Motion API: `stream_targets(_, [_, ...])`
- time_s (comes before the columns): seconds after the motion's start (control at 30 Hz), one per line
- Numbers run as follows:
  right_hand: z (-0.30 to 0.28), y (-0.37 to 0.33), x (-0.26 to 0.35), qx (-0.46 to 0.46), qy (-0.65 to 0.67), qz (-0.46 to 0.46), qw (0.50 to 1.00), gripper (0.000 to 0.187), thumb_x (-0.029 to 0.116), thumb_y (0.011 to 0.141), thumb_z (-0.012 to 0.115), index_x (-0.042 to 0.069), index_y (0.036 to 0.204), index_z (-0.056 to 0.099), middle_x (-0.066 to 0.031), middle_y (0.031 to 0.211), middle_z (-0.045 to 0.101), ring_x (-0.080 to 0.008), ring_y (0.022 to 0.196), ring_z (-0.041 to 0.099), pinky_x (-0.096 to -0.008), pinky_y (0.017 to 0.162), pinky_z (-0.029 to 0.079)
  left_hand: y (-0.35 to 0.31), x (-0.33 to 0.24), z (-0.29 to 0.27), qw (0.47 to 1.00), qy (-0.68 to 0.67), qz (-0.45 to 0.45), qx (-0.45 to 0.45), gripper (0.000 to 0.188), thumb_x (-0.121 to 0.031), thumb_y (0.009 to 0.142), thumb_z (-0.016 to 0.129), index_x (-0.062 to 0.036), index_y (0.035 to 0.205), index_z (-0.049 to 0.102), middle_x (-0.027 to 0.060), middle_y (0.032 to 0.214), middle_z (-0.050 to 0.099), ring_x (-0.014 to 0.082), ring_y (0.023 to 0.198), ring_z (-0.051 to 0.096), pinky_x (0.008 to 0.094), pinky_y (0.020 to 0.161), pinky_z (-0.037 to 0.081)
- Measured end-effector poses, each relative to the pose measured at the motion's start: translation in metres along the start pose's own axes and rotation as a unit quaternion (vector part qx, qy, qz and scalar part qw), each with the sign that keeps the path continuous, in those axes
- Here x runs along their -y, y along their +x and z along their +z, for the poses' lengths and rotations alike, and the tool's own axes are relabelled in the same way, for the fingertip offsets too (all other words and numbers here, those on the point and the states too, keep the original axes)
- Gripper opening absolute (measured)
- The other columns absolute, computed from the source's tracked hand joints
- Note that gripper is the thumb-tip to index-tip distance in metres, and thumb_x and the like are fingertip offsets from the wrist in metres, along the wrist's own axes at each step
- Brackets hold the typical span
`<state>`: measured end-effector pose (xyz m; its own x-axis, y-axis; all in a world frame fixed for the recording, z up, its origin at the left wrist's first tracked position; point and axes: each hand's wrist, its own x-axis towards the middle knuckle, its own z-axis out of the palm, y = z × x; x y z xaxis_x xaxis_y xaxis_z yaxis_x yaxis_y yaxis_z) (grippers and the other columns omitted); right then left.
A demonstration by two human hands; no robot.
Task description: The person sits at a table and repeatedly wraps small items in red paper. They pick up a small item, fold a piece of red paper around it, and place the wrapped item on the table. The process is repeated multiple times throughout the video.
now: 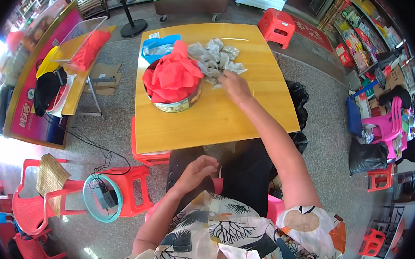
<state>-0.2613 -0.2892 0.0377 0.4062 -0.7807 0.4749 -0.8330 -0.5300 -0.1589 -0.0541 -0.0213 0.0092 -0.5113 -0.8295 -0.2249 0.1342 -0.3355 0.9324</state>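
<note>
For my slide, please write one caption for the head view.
Right hand at grey bags on a table, beside a tin heaped with red plastic.

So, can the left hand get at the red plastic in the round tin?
Probably yes: the left hand looks empty, and the red plastic bulges above the rim of the round tin. Only the near part of the table seems to lie between.
</note>
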Motion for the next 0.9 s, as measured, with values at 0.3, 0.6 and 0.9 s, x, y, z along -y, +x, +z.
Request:
stream_targets(0.3, [-0.07, -0.023, 0.007, 0.103, 0.671, 0.261, 0.686, 0.013, 0.017, 0.095, 0.061, 0.008, 0.104, 0.058, 0.0021, 0.081, 0.06, -0.0063, 0.07, 0.057, -0.0204, 0.061, 0.045, -0.003, -0.011, -0.02, 0.998, -0.049, 0.033, -0.028, 0.04, -0.02, 0.099, 0.056, -0.009, 0.135, 0.041, 0.008, 0.132, 0.051, 0.0175, 0.112, 0.058, 0.0298, 0.092, 0.047])
stream_targets(0.6, [-0.112, -0.086, 0.067, 0.155, 0.787, 0.296, 0.518, 0.017, 0.014, 0.096, 0.061, 0.011, 0.113, 0.058, 0.0006, 0.097, 0.065, -0.0083, 0.082, 0.06, -0.0254, 0.071, 0.05, 0.06, -0.065, 0.004, 0.97, -0.233, 0.049, -0.043, 0.06, -0.027, 0.094, 0.065, -0.0095, 0.143, 0.037, 0.0091, 0.132, 0.052, 0.0185, 0.111, 0.059, 0.0315, 0.091, 0.049])
stream_targets(0.9, [-0.065, -0.108, 0.051, 0.123, 0.419, 0.144, 0.888, 0.032, 0.009, 0.082, 0.067, 0.004, 0.113, 0.06, -0.0053, 0.092, 0.065, -0.0211, 0.088, 0.063, -0.0332, 0.077, 0.049, 0.076, -0.069, -0.035, 0.875, 0.358, 0.208, -0.251, 0.027, -0.005, 0.085, 0.067, -0.0016, 0.112, 0.063, 0.01, 0.089, 0.068, 0.0189, 0.077, 0.065, 0.0312, 0.07, 0.052])
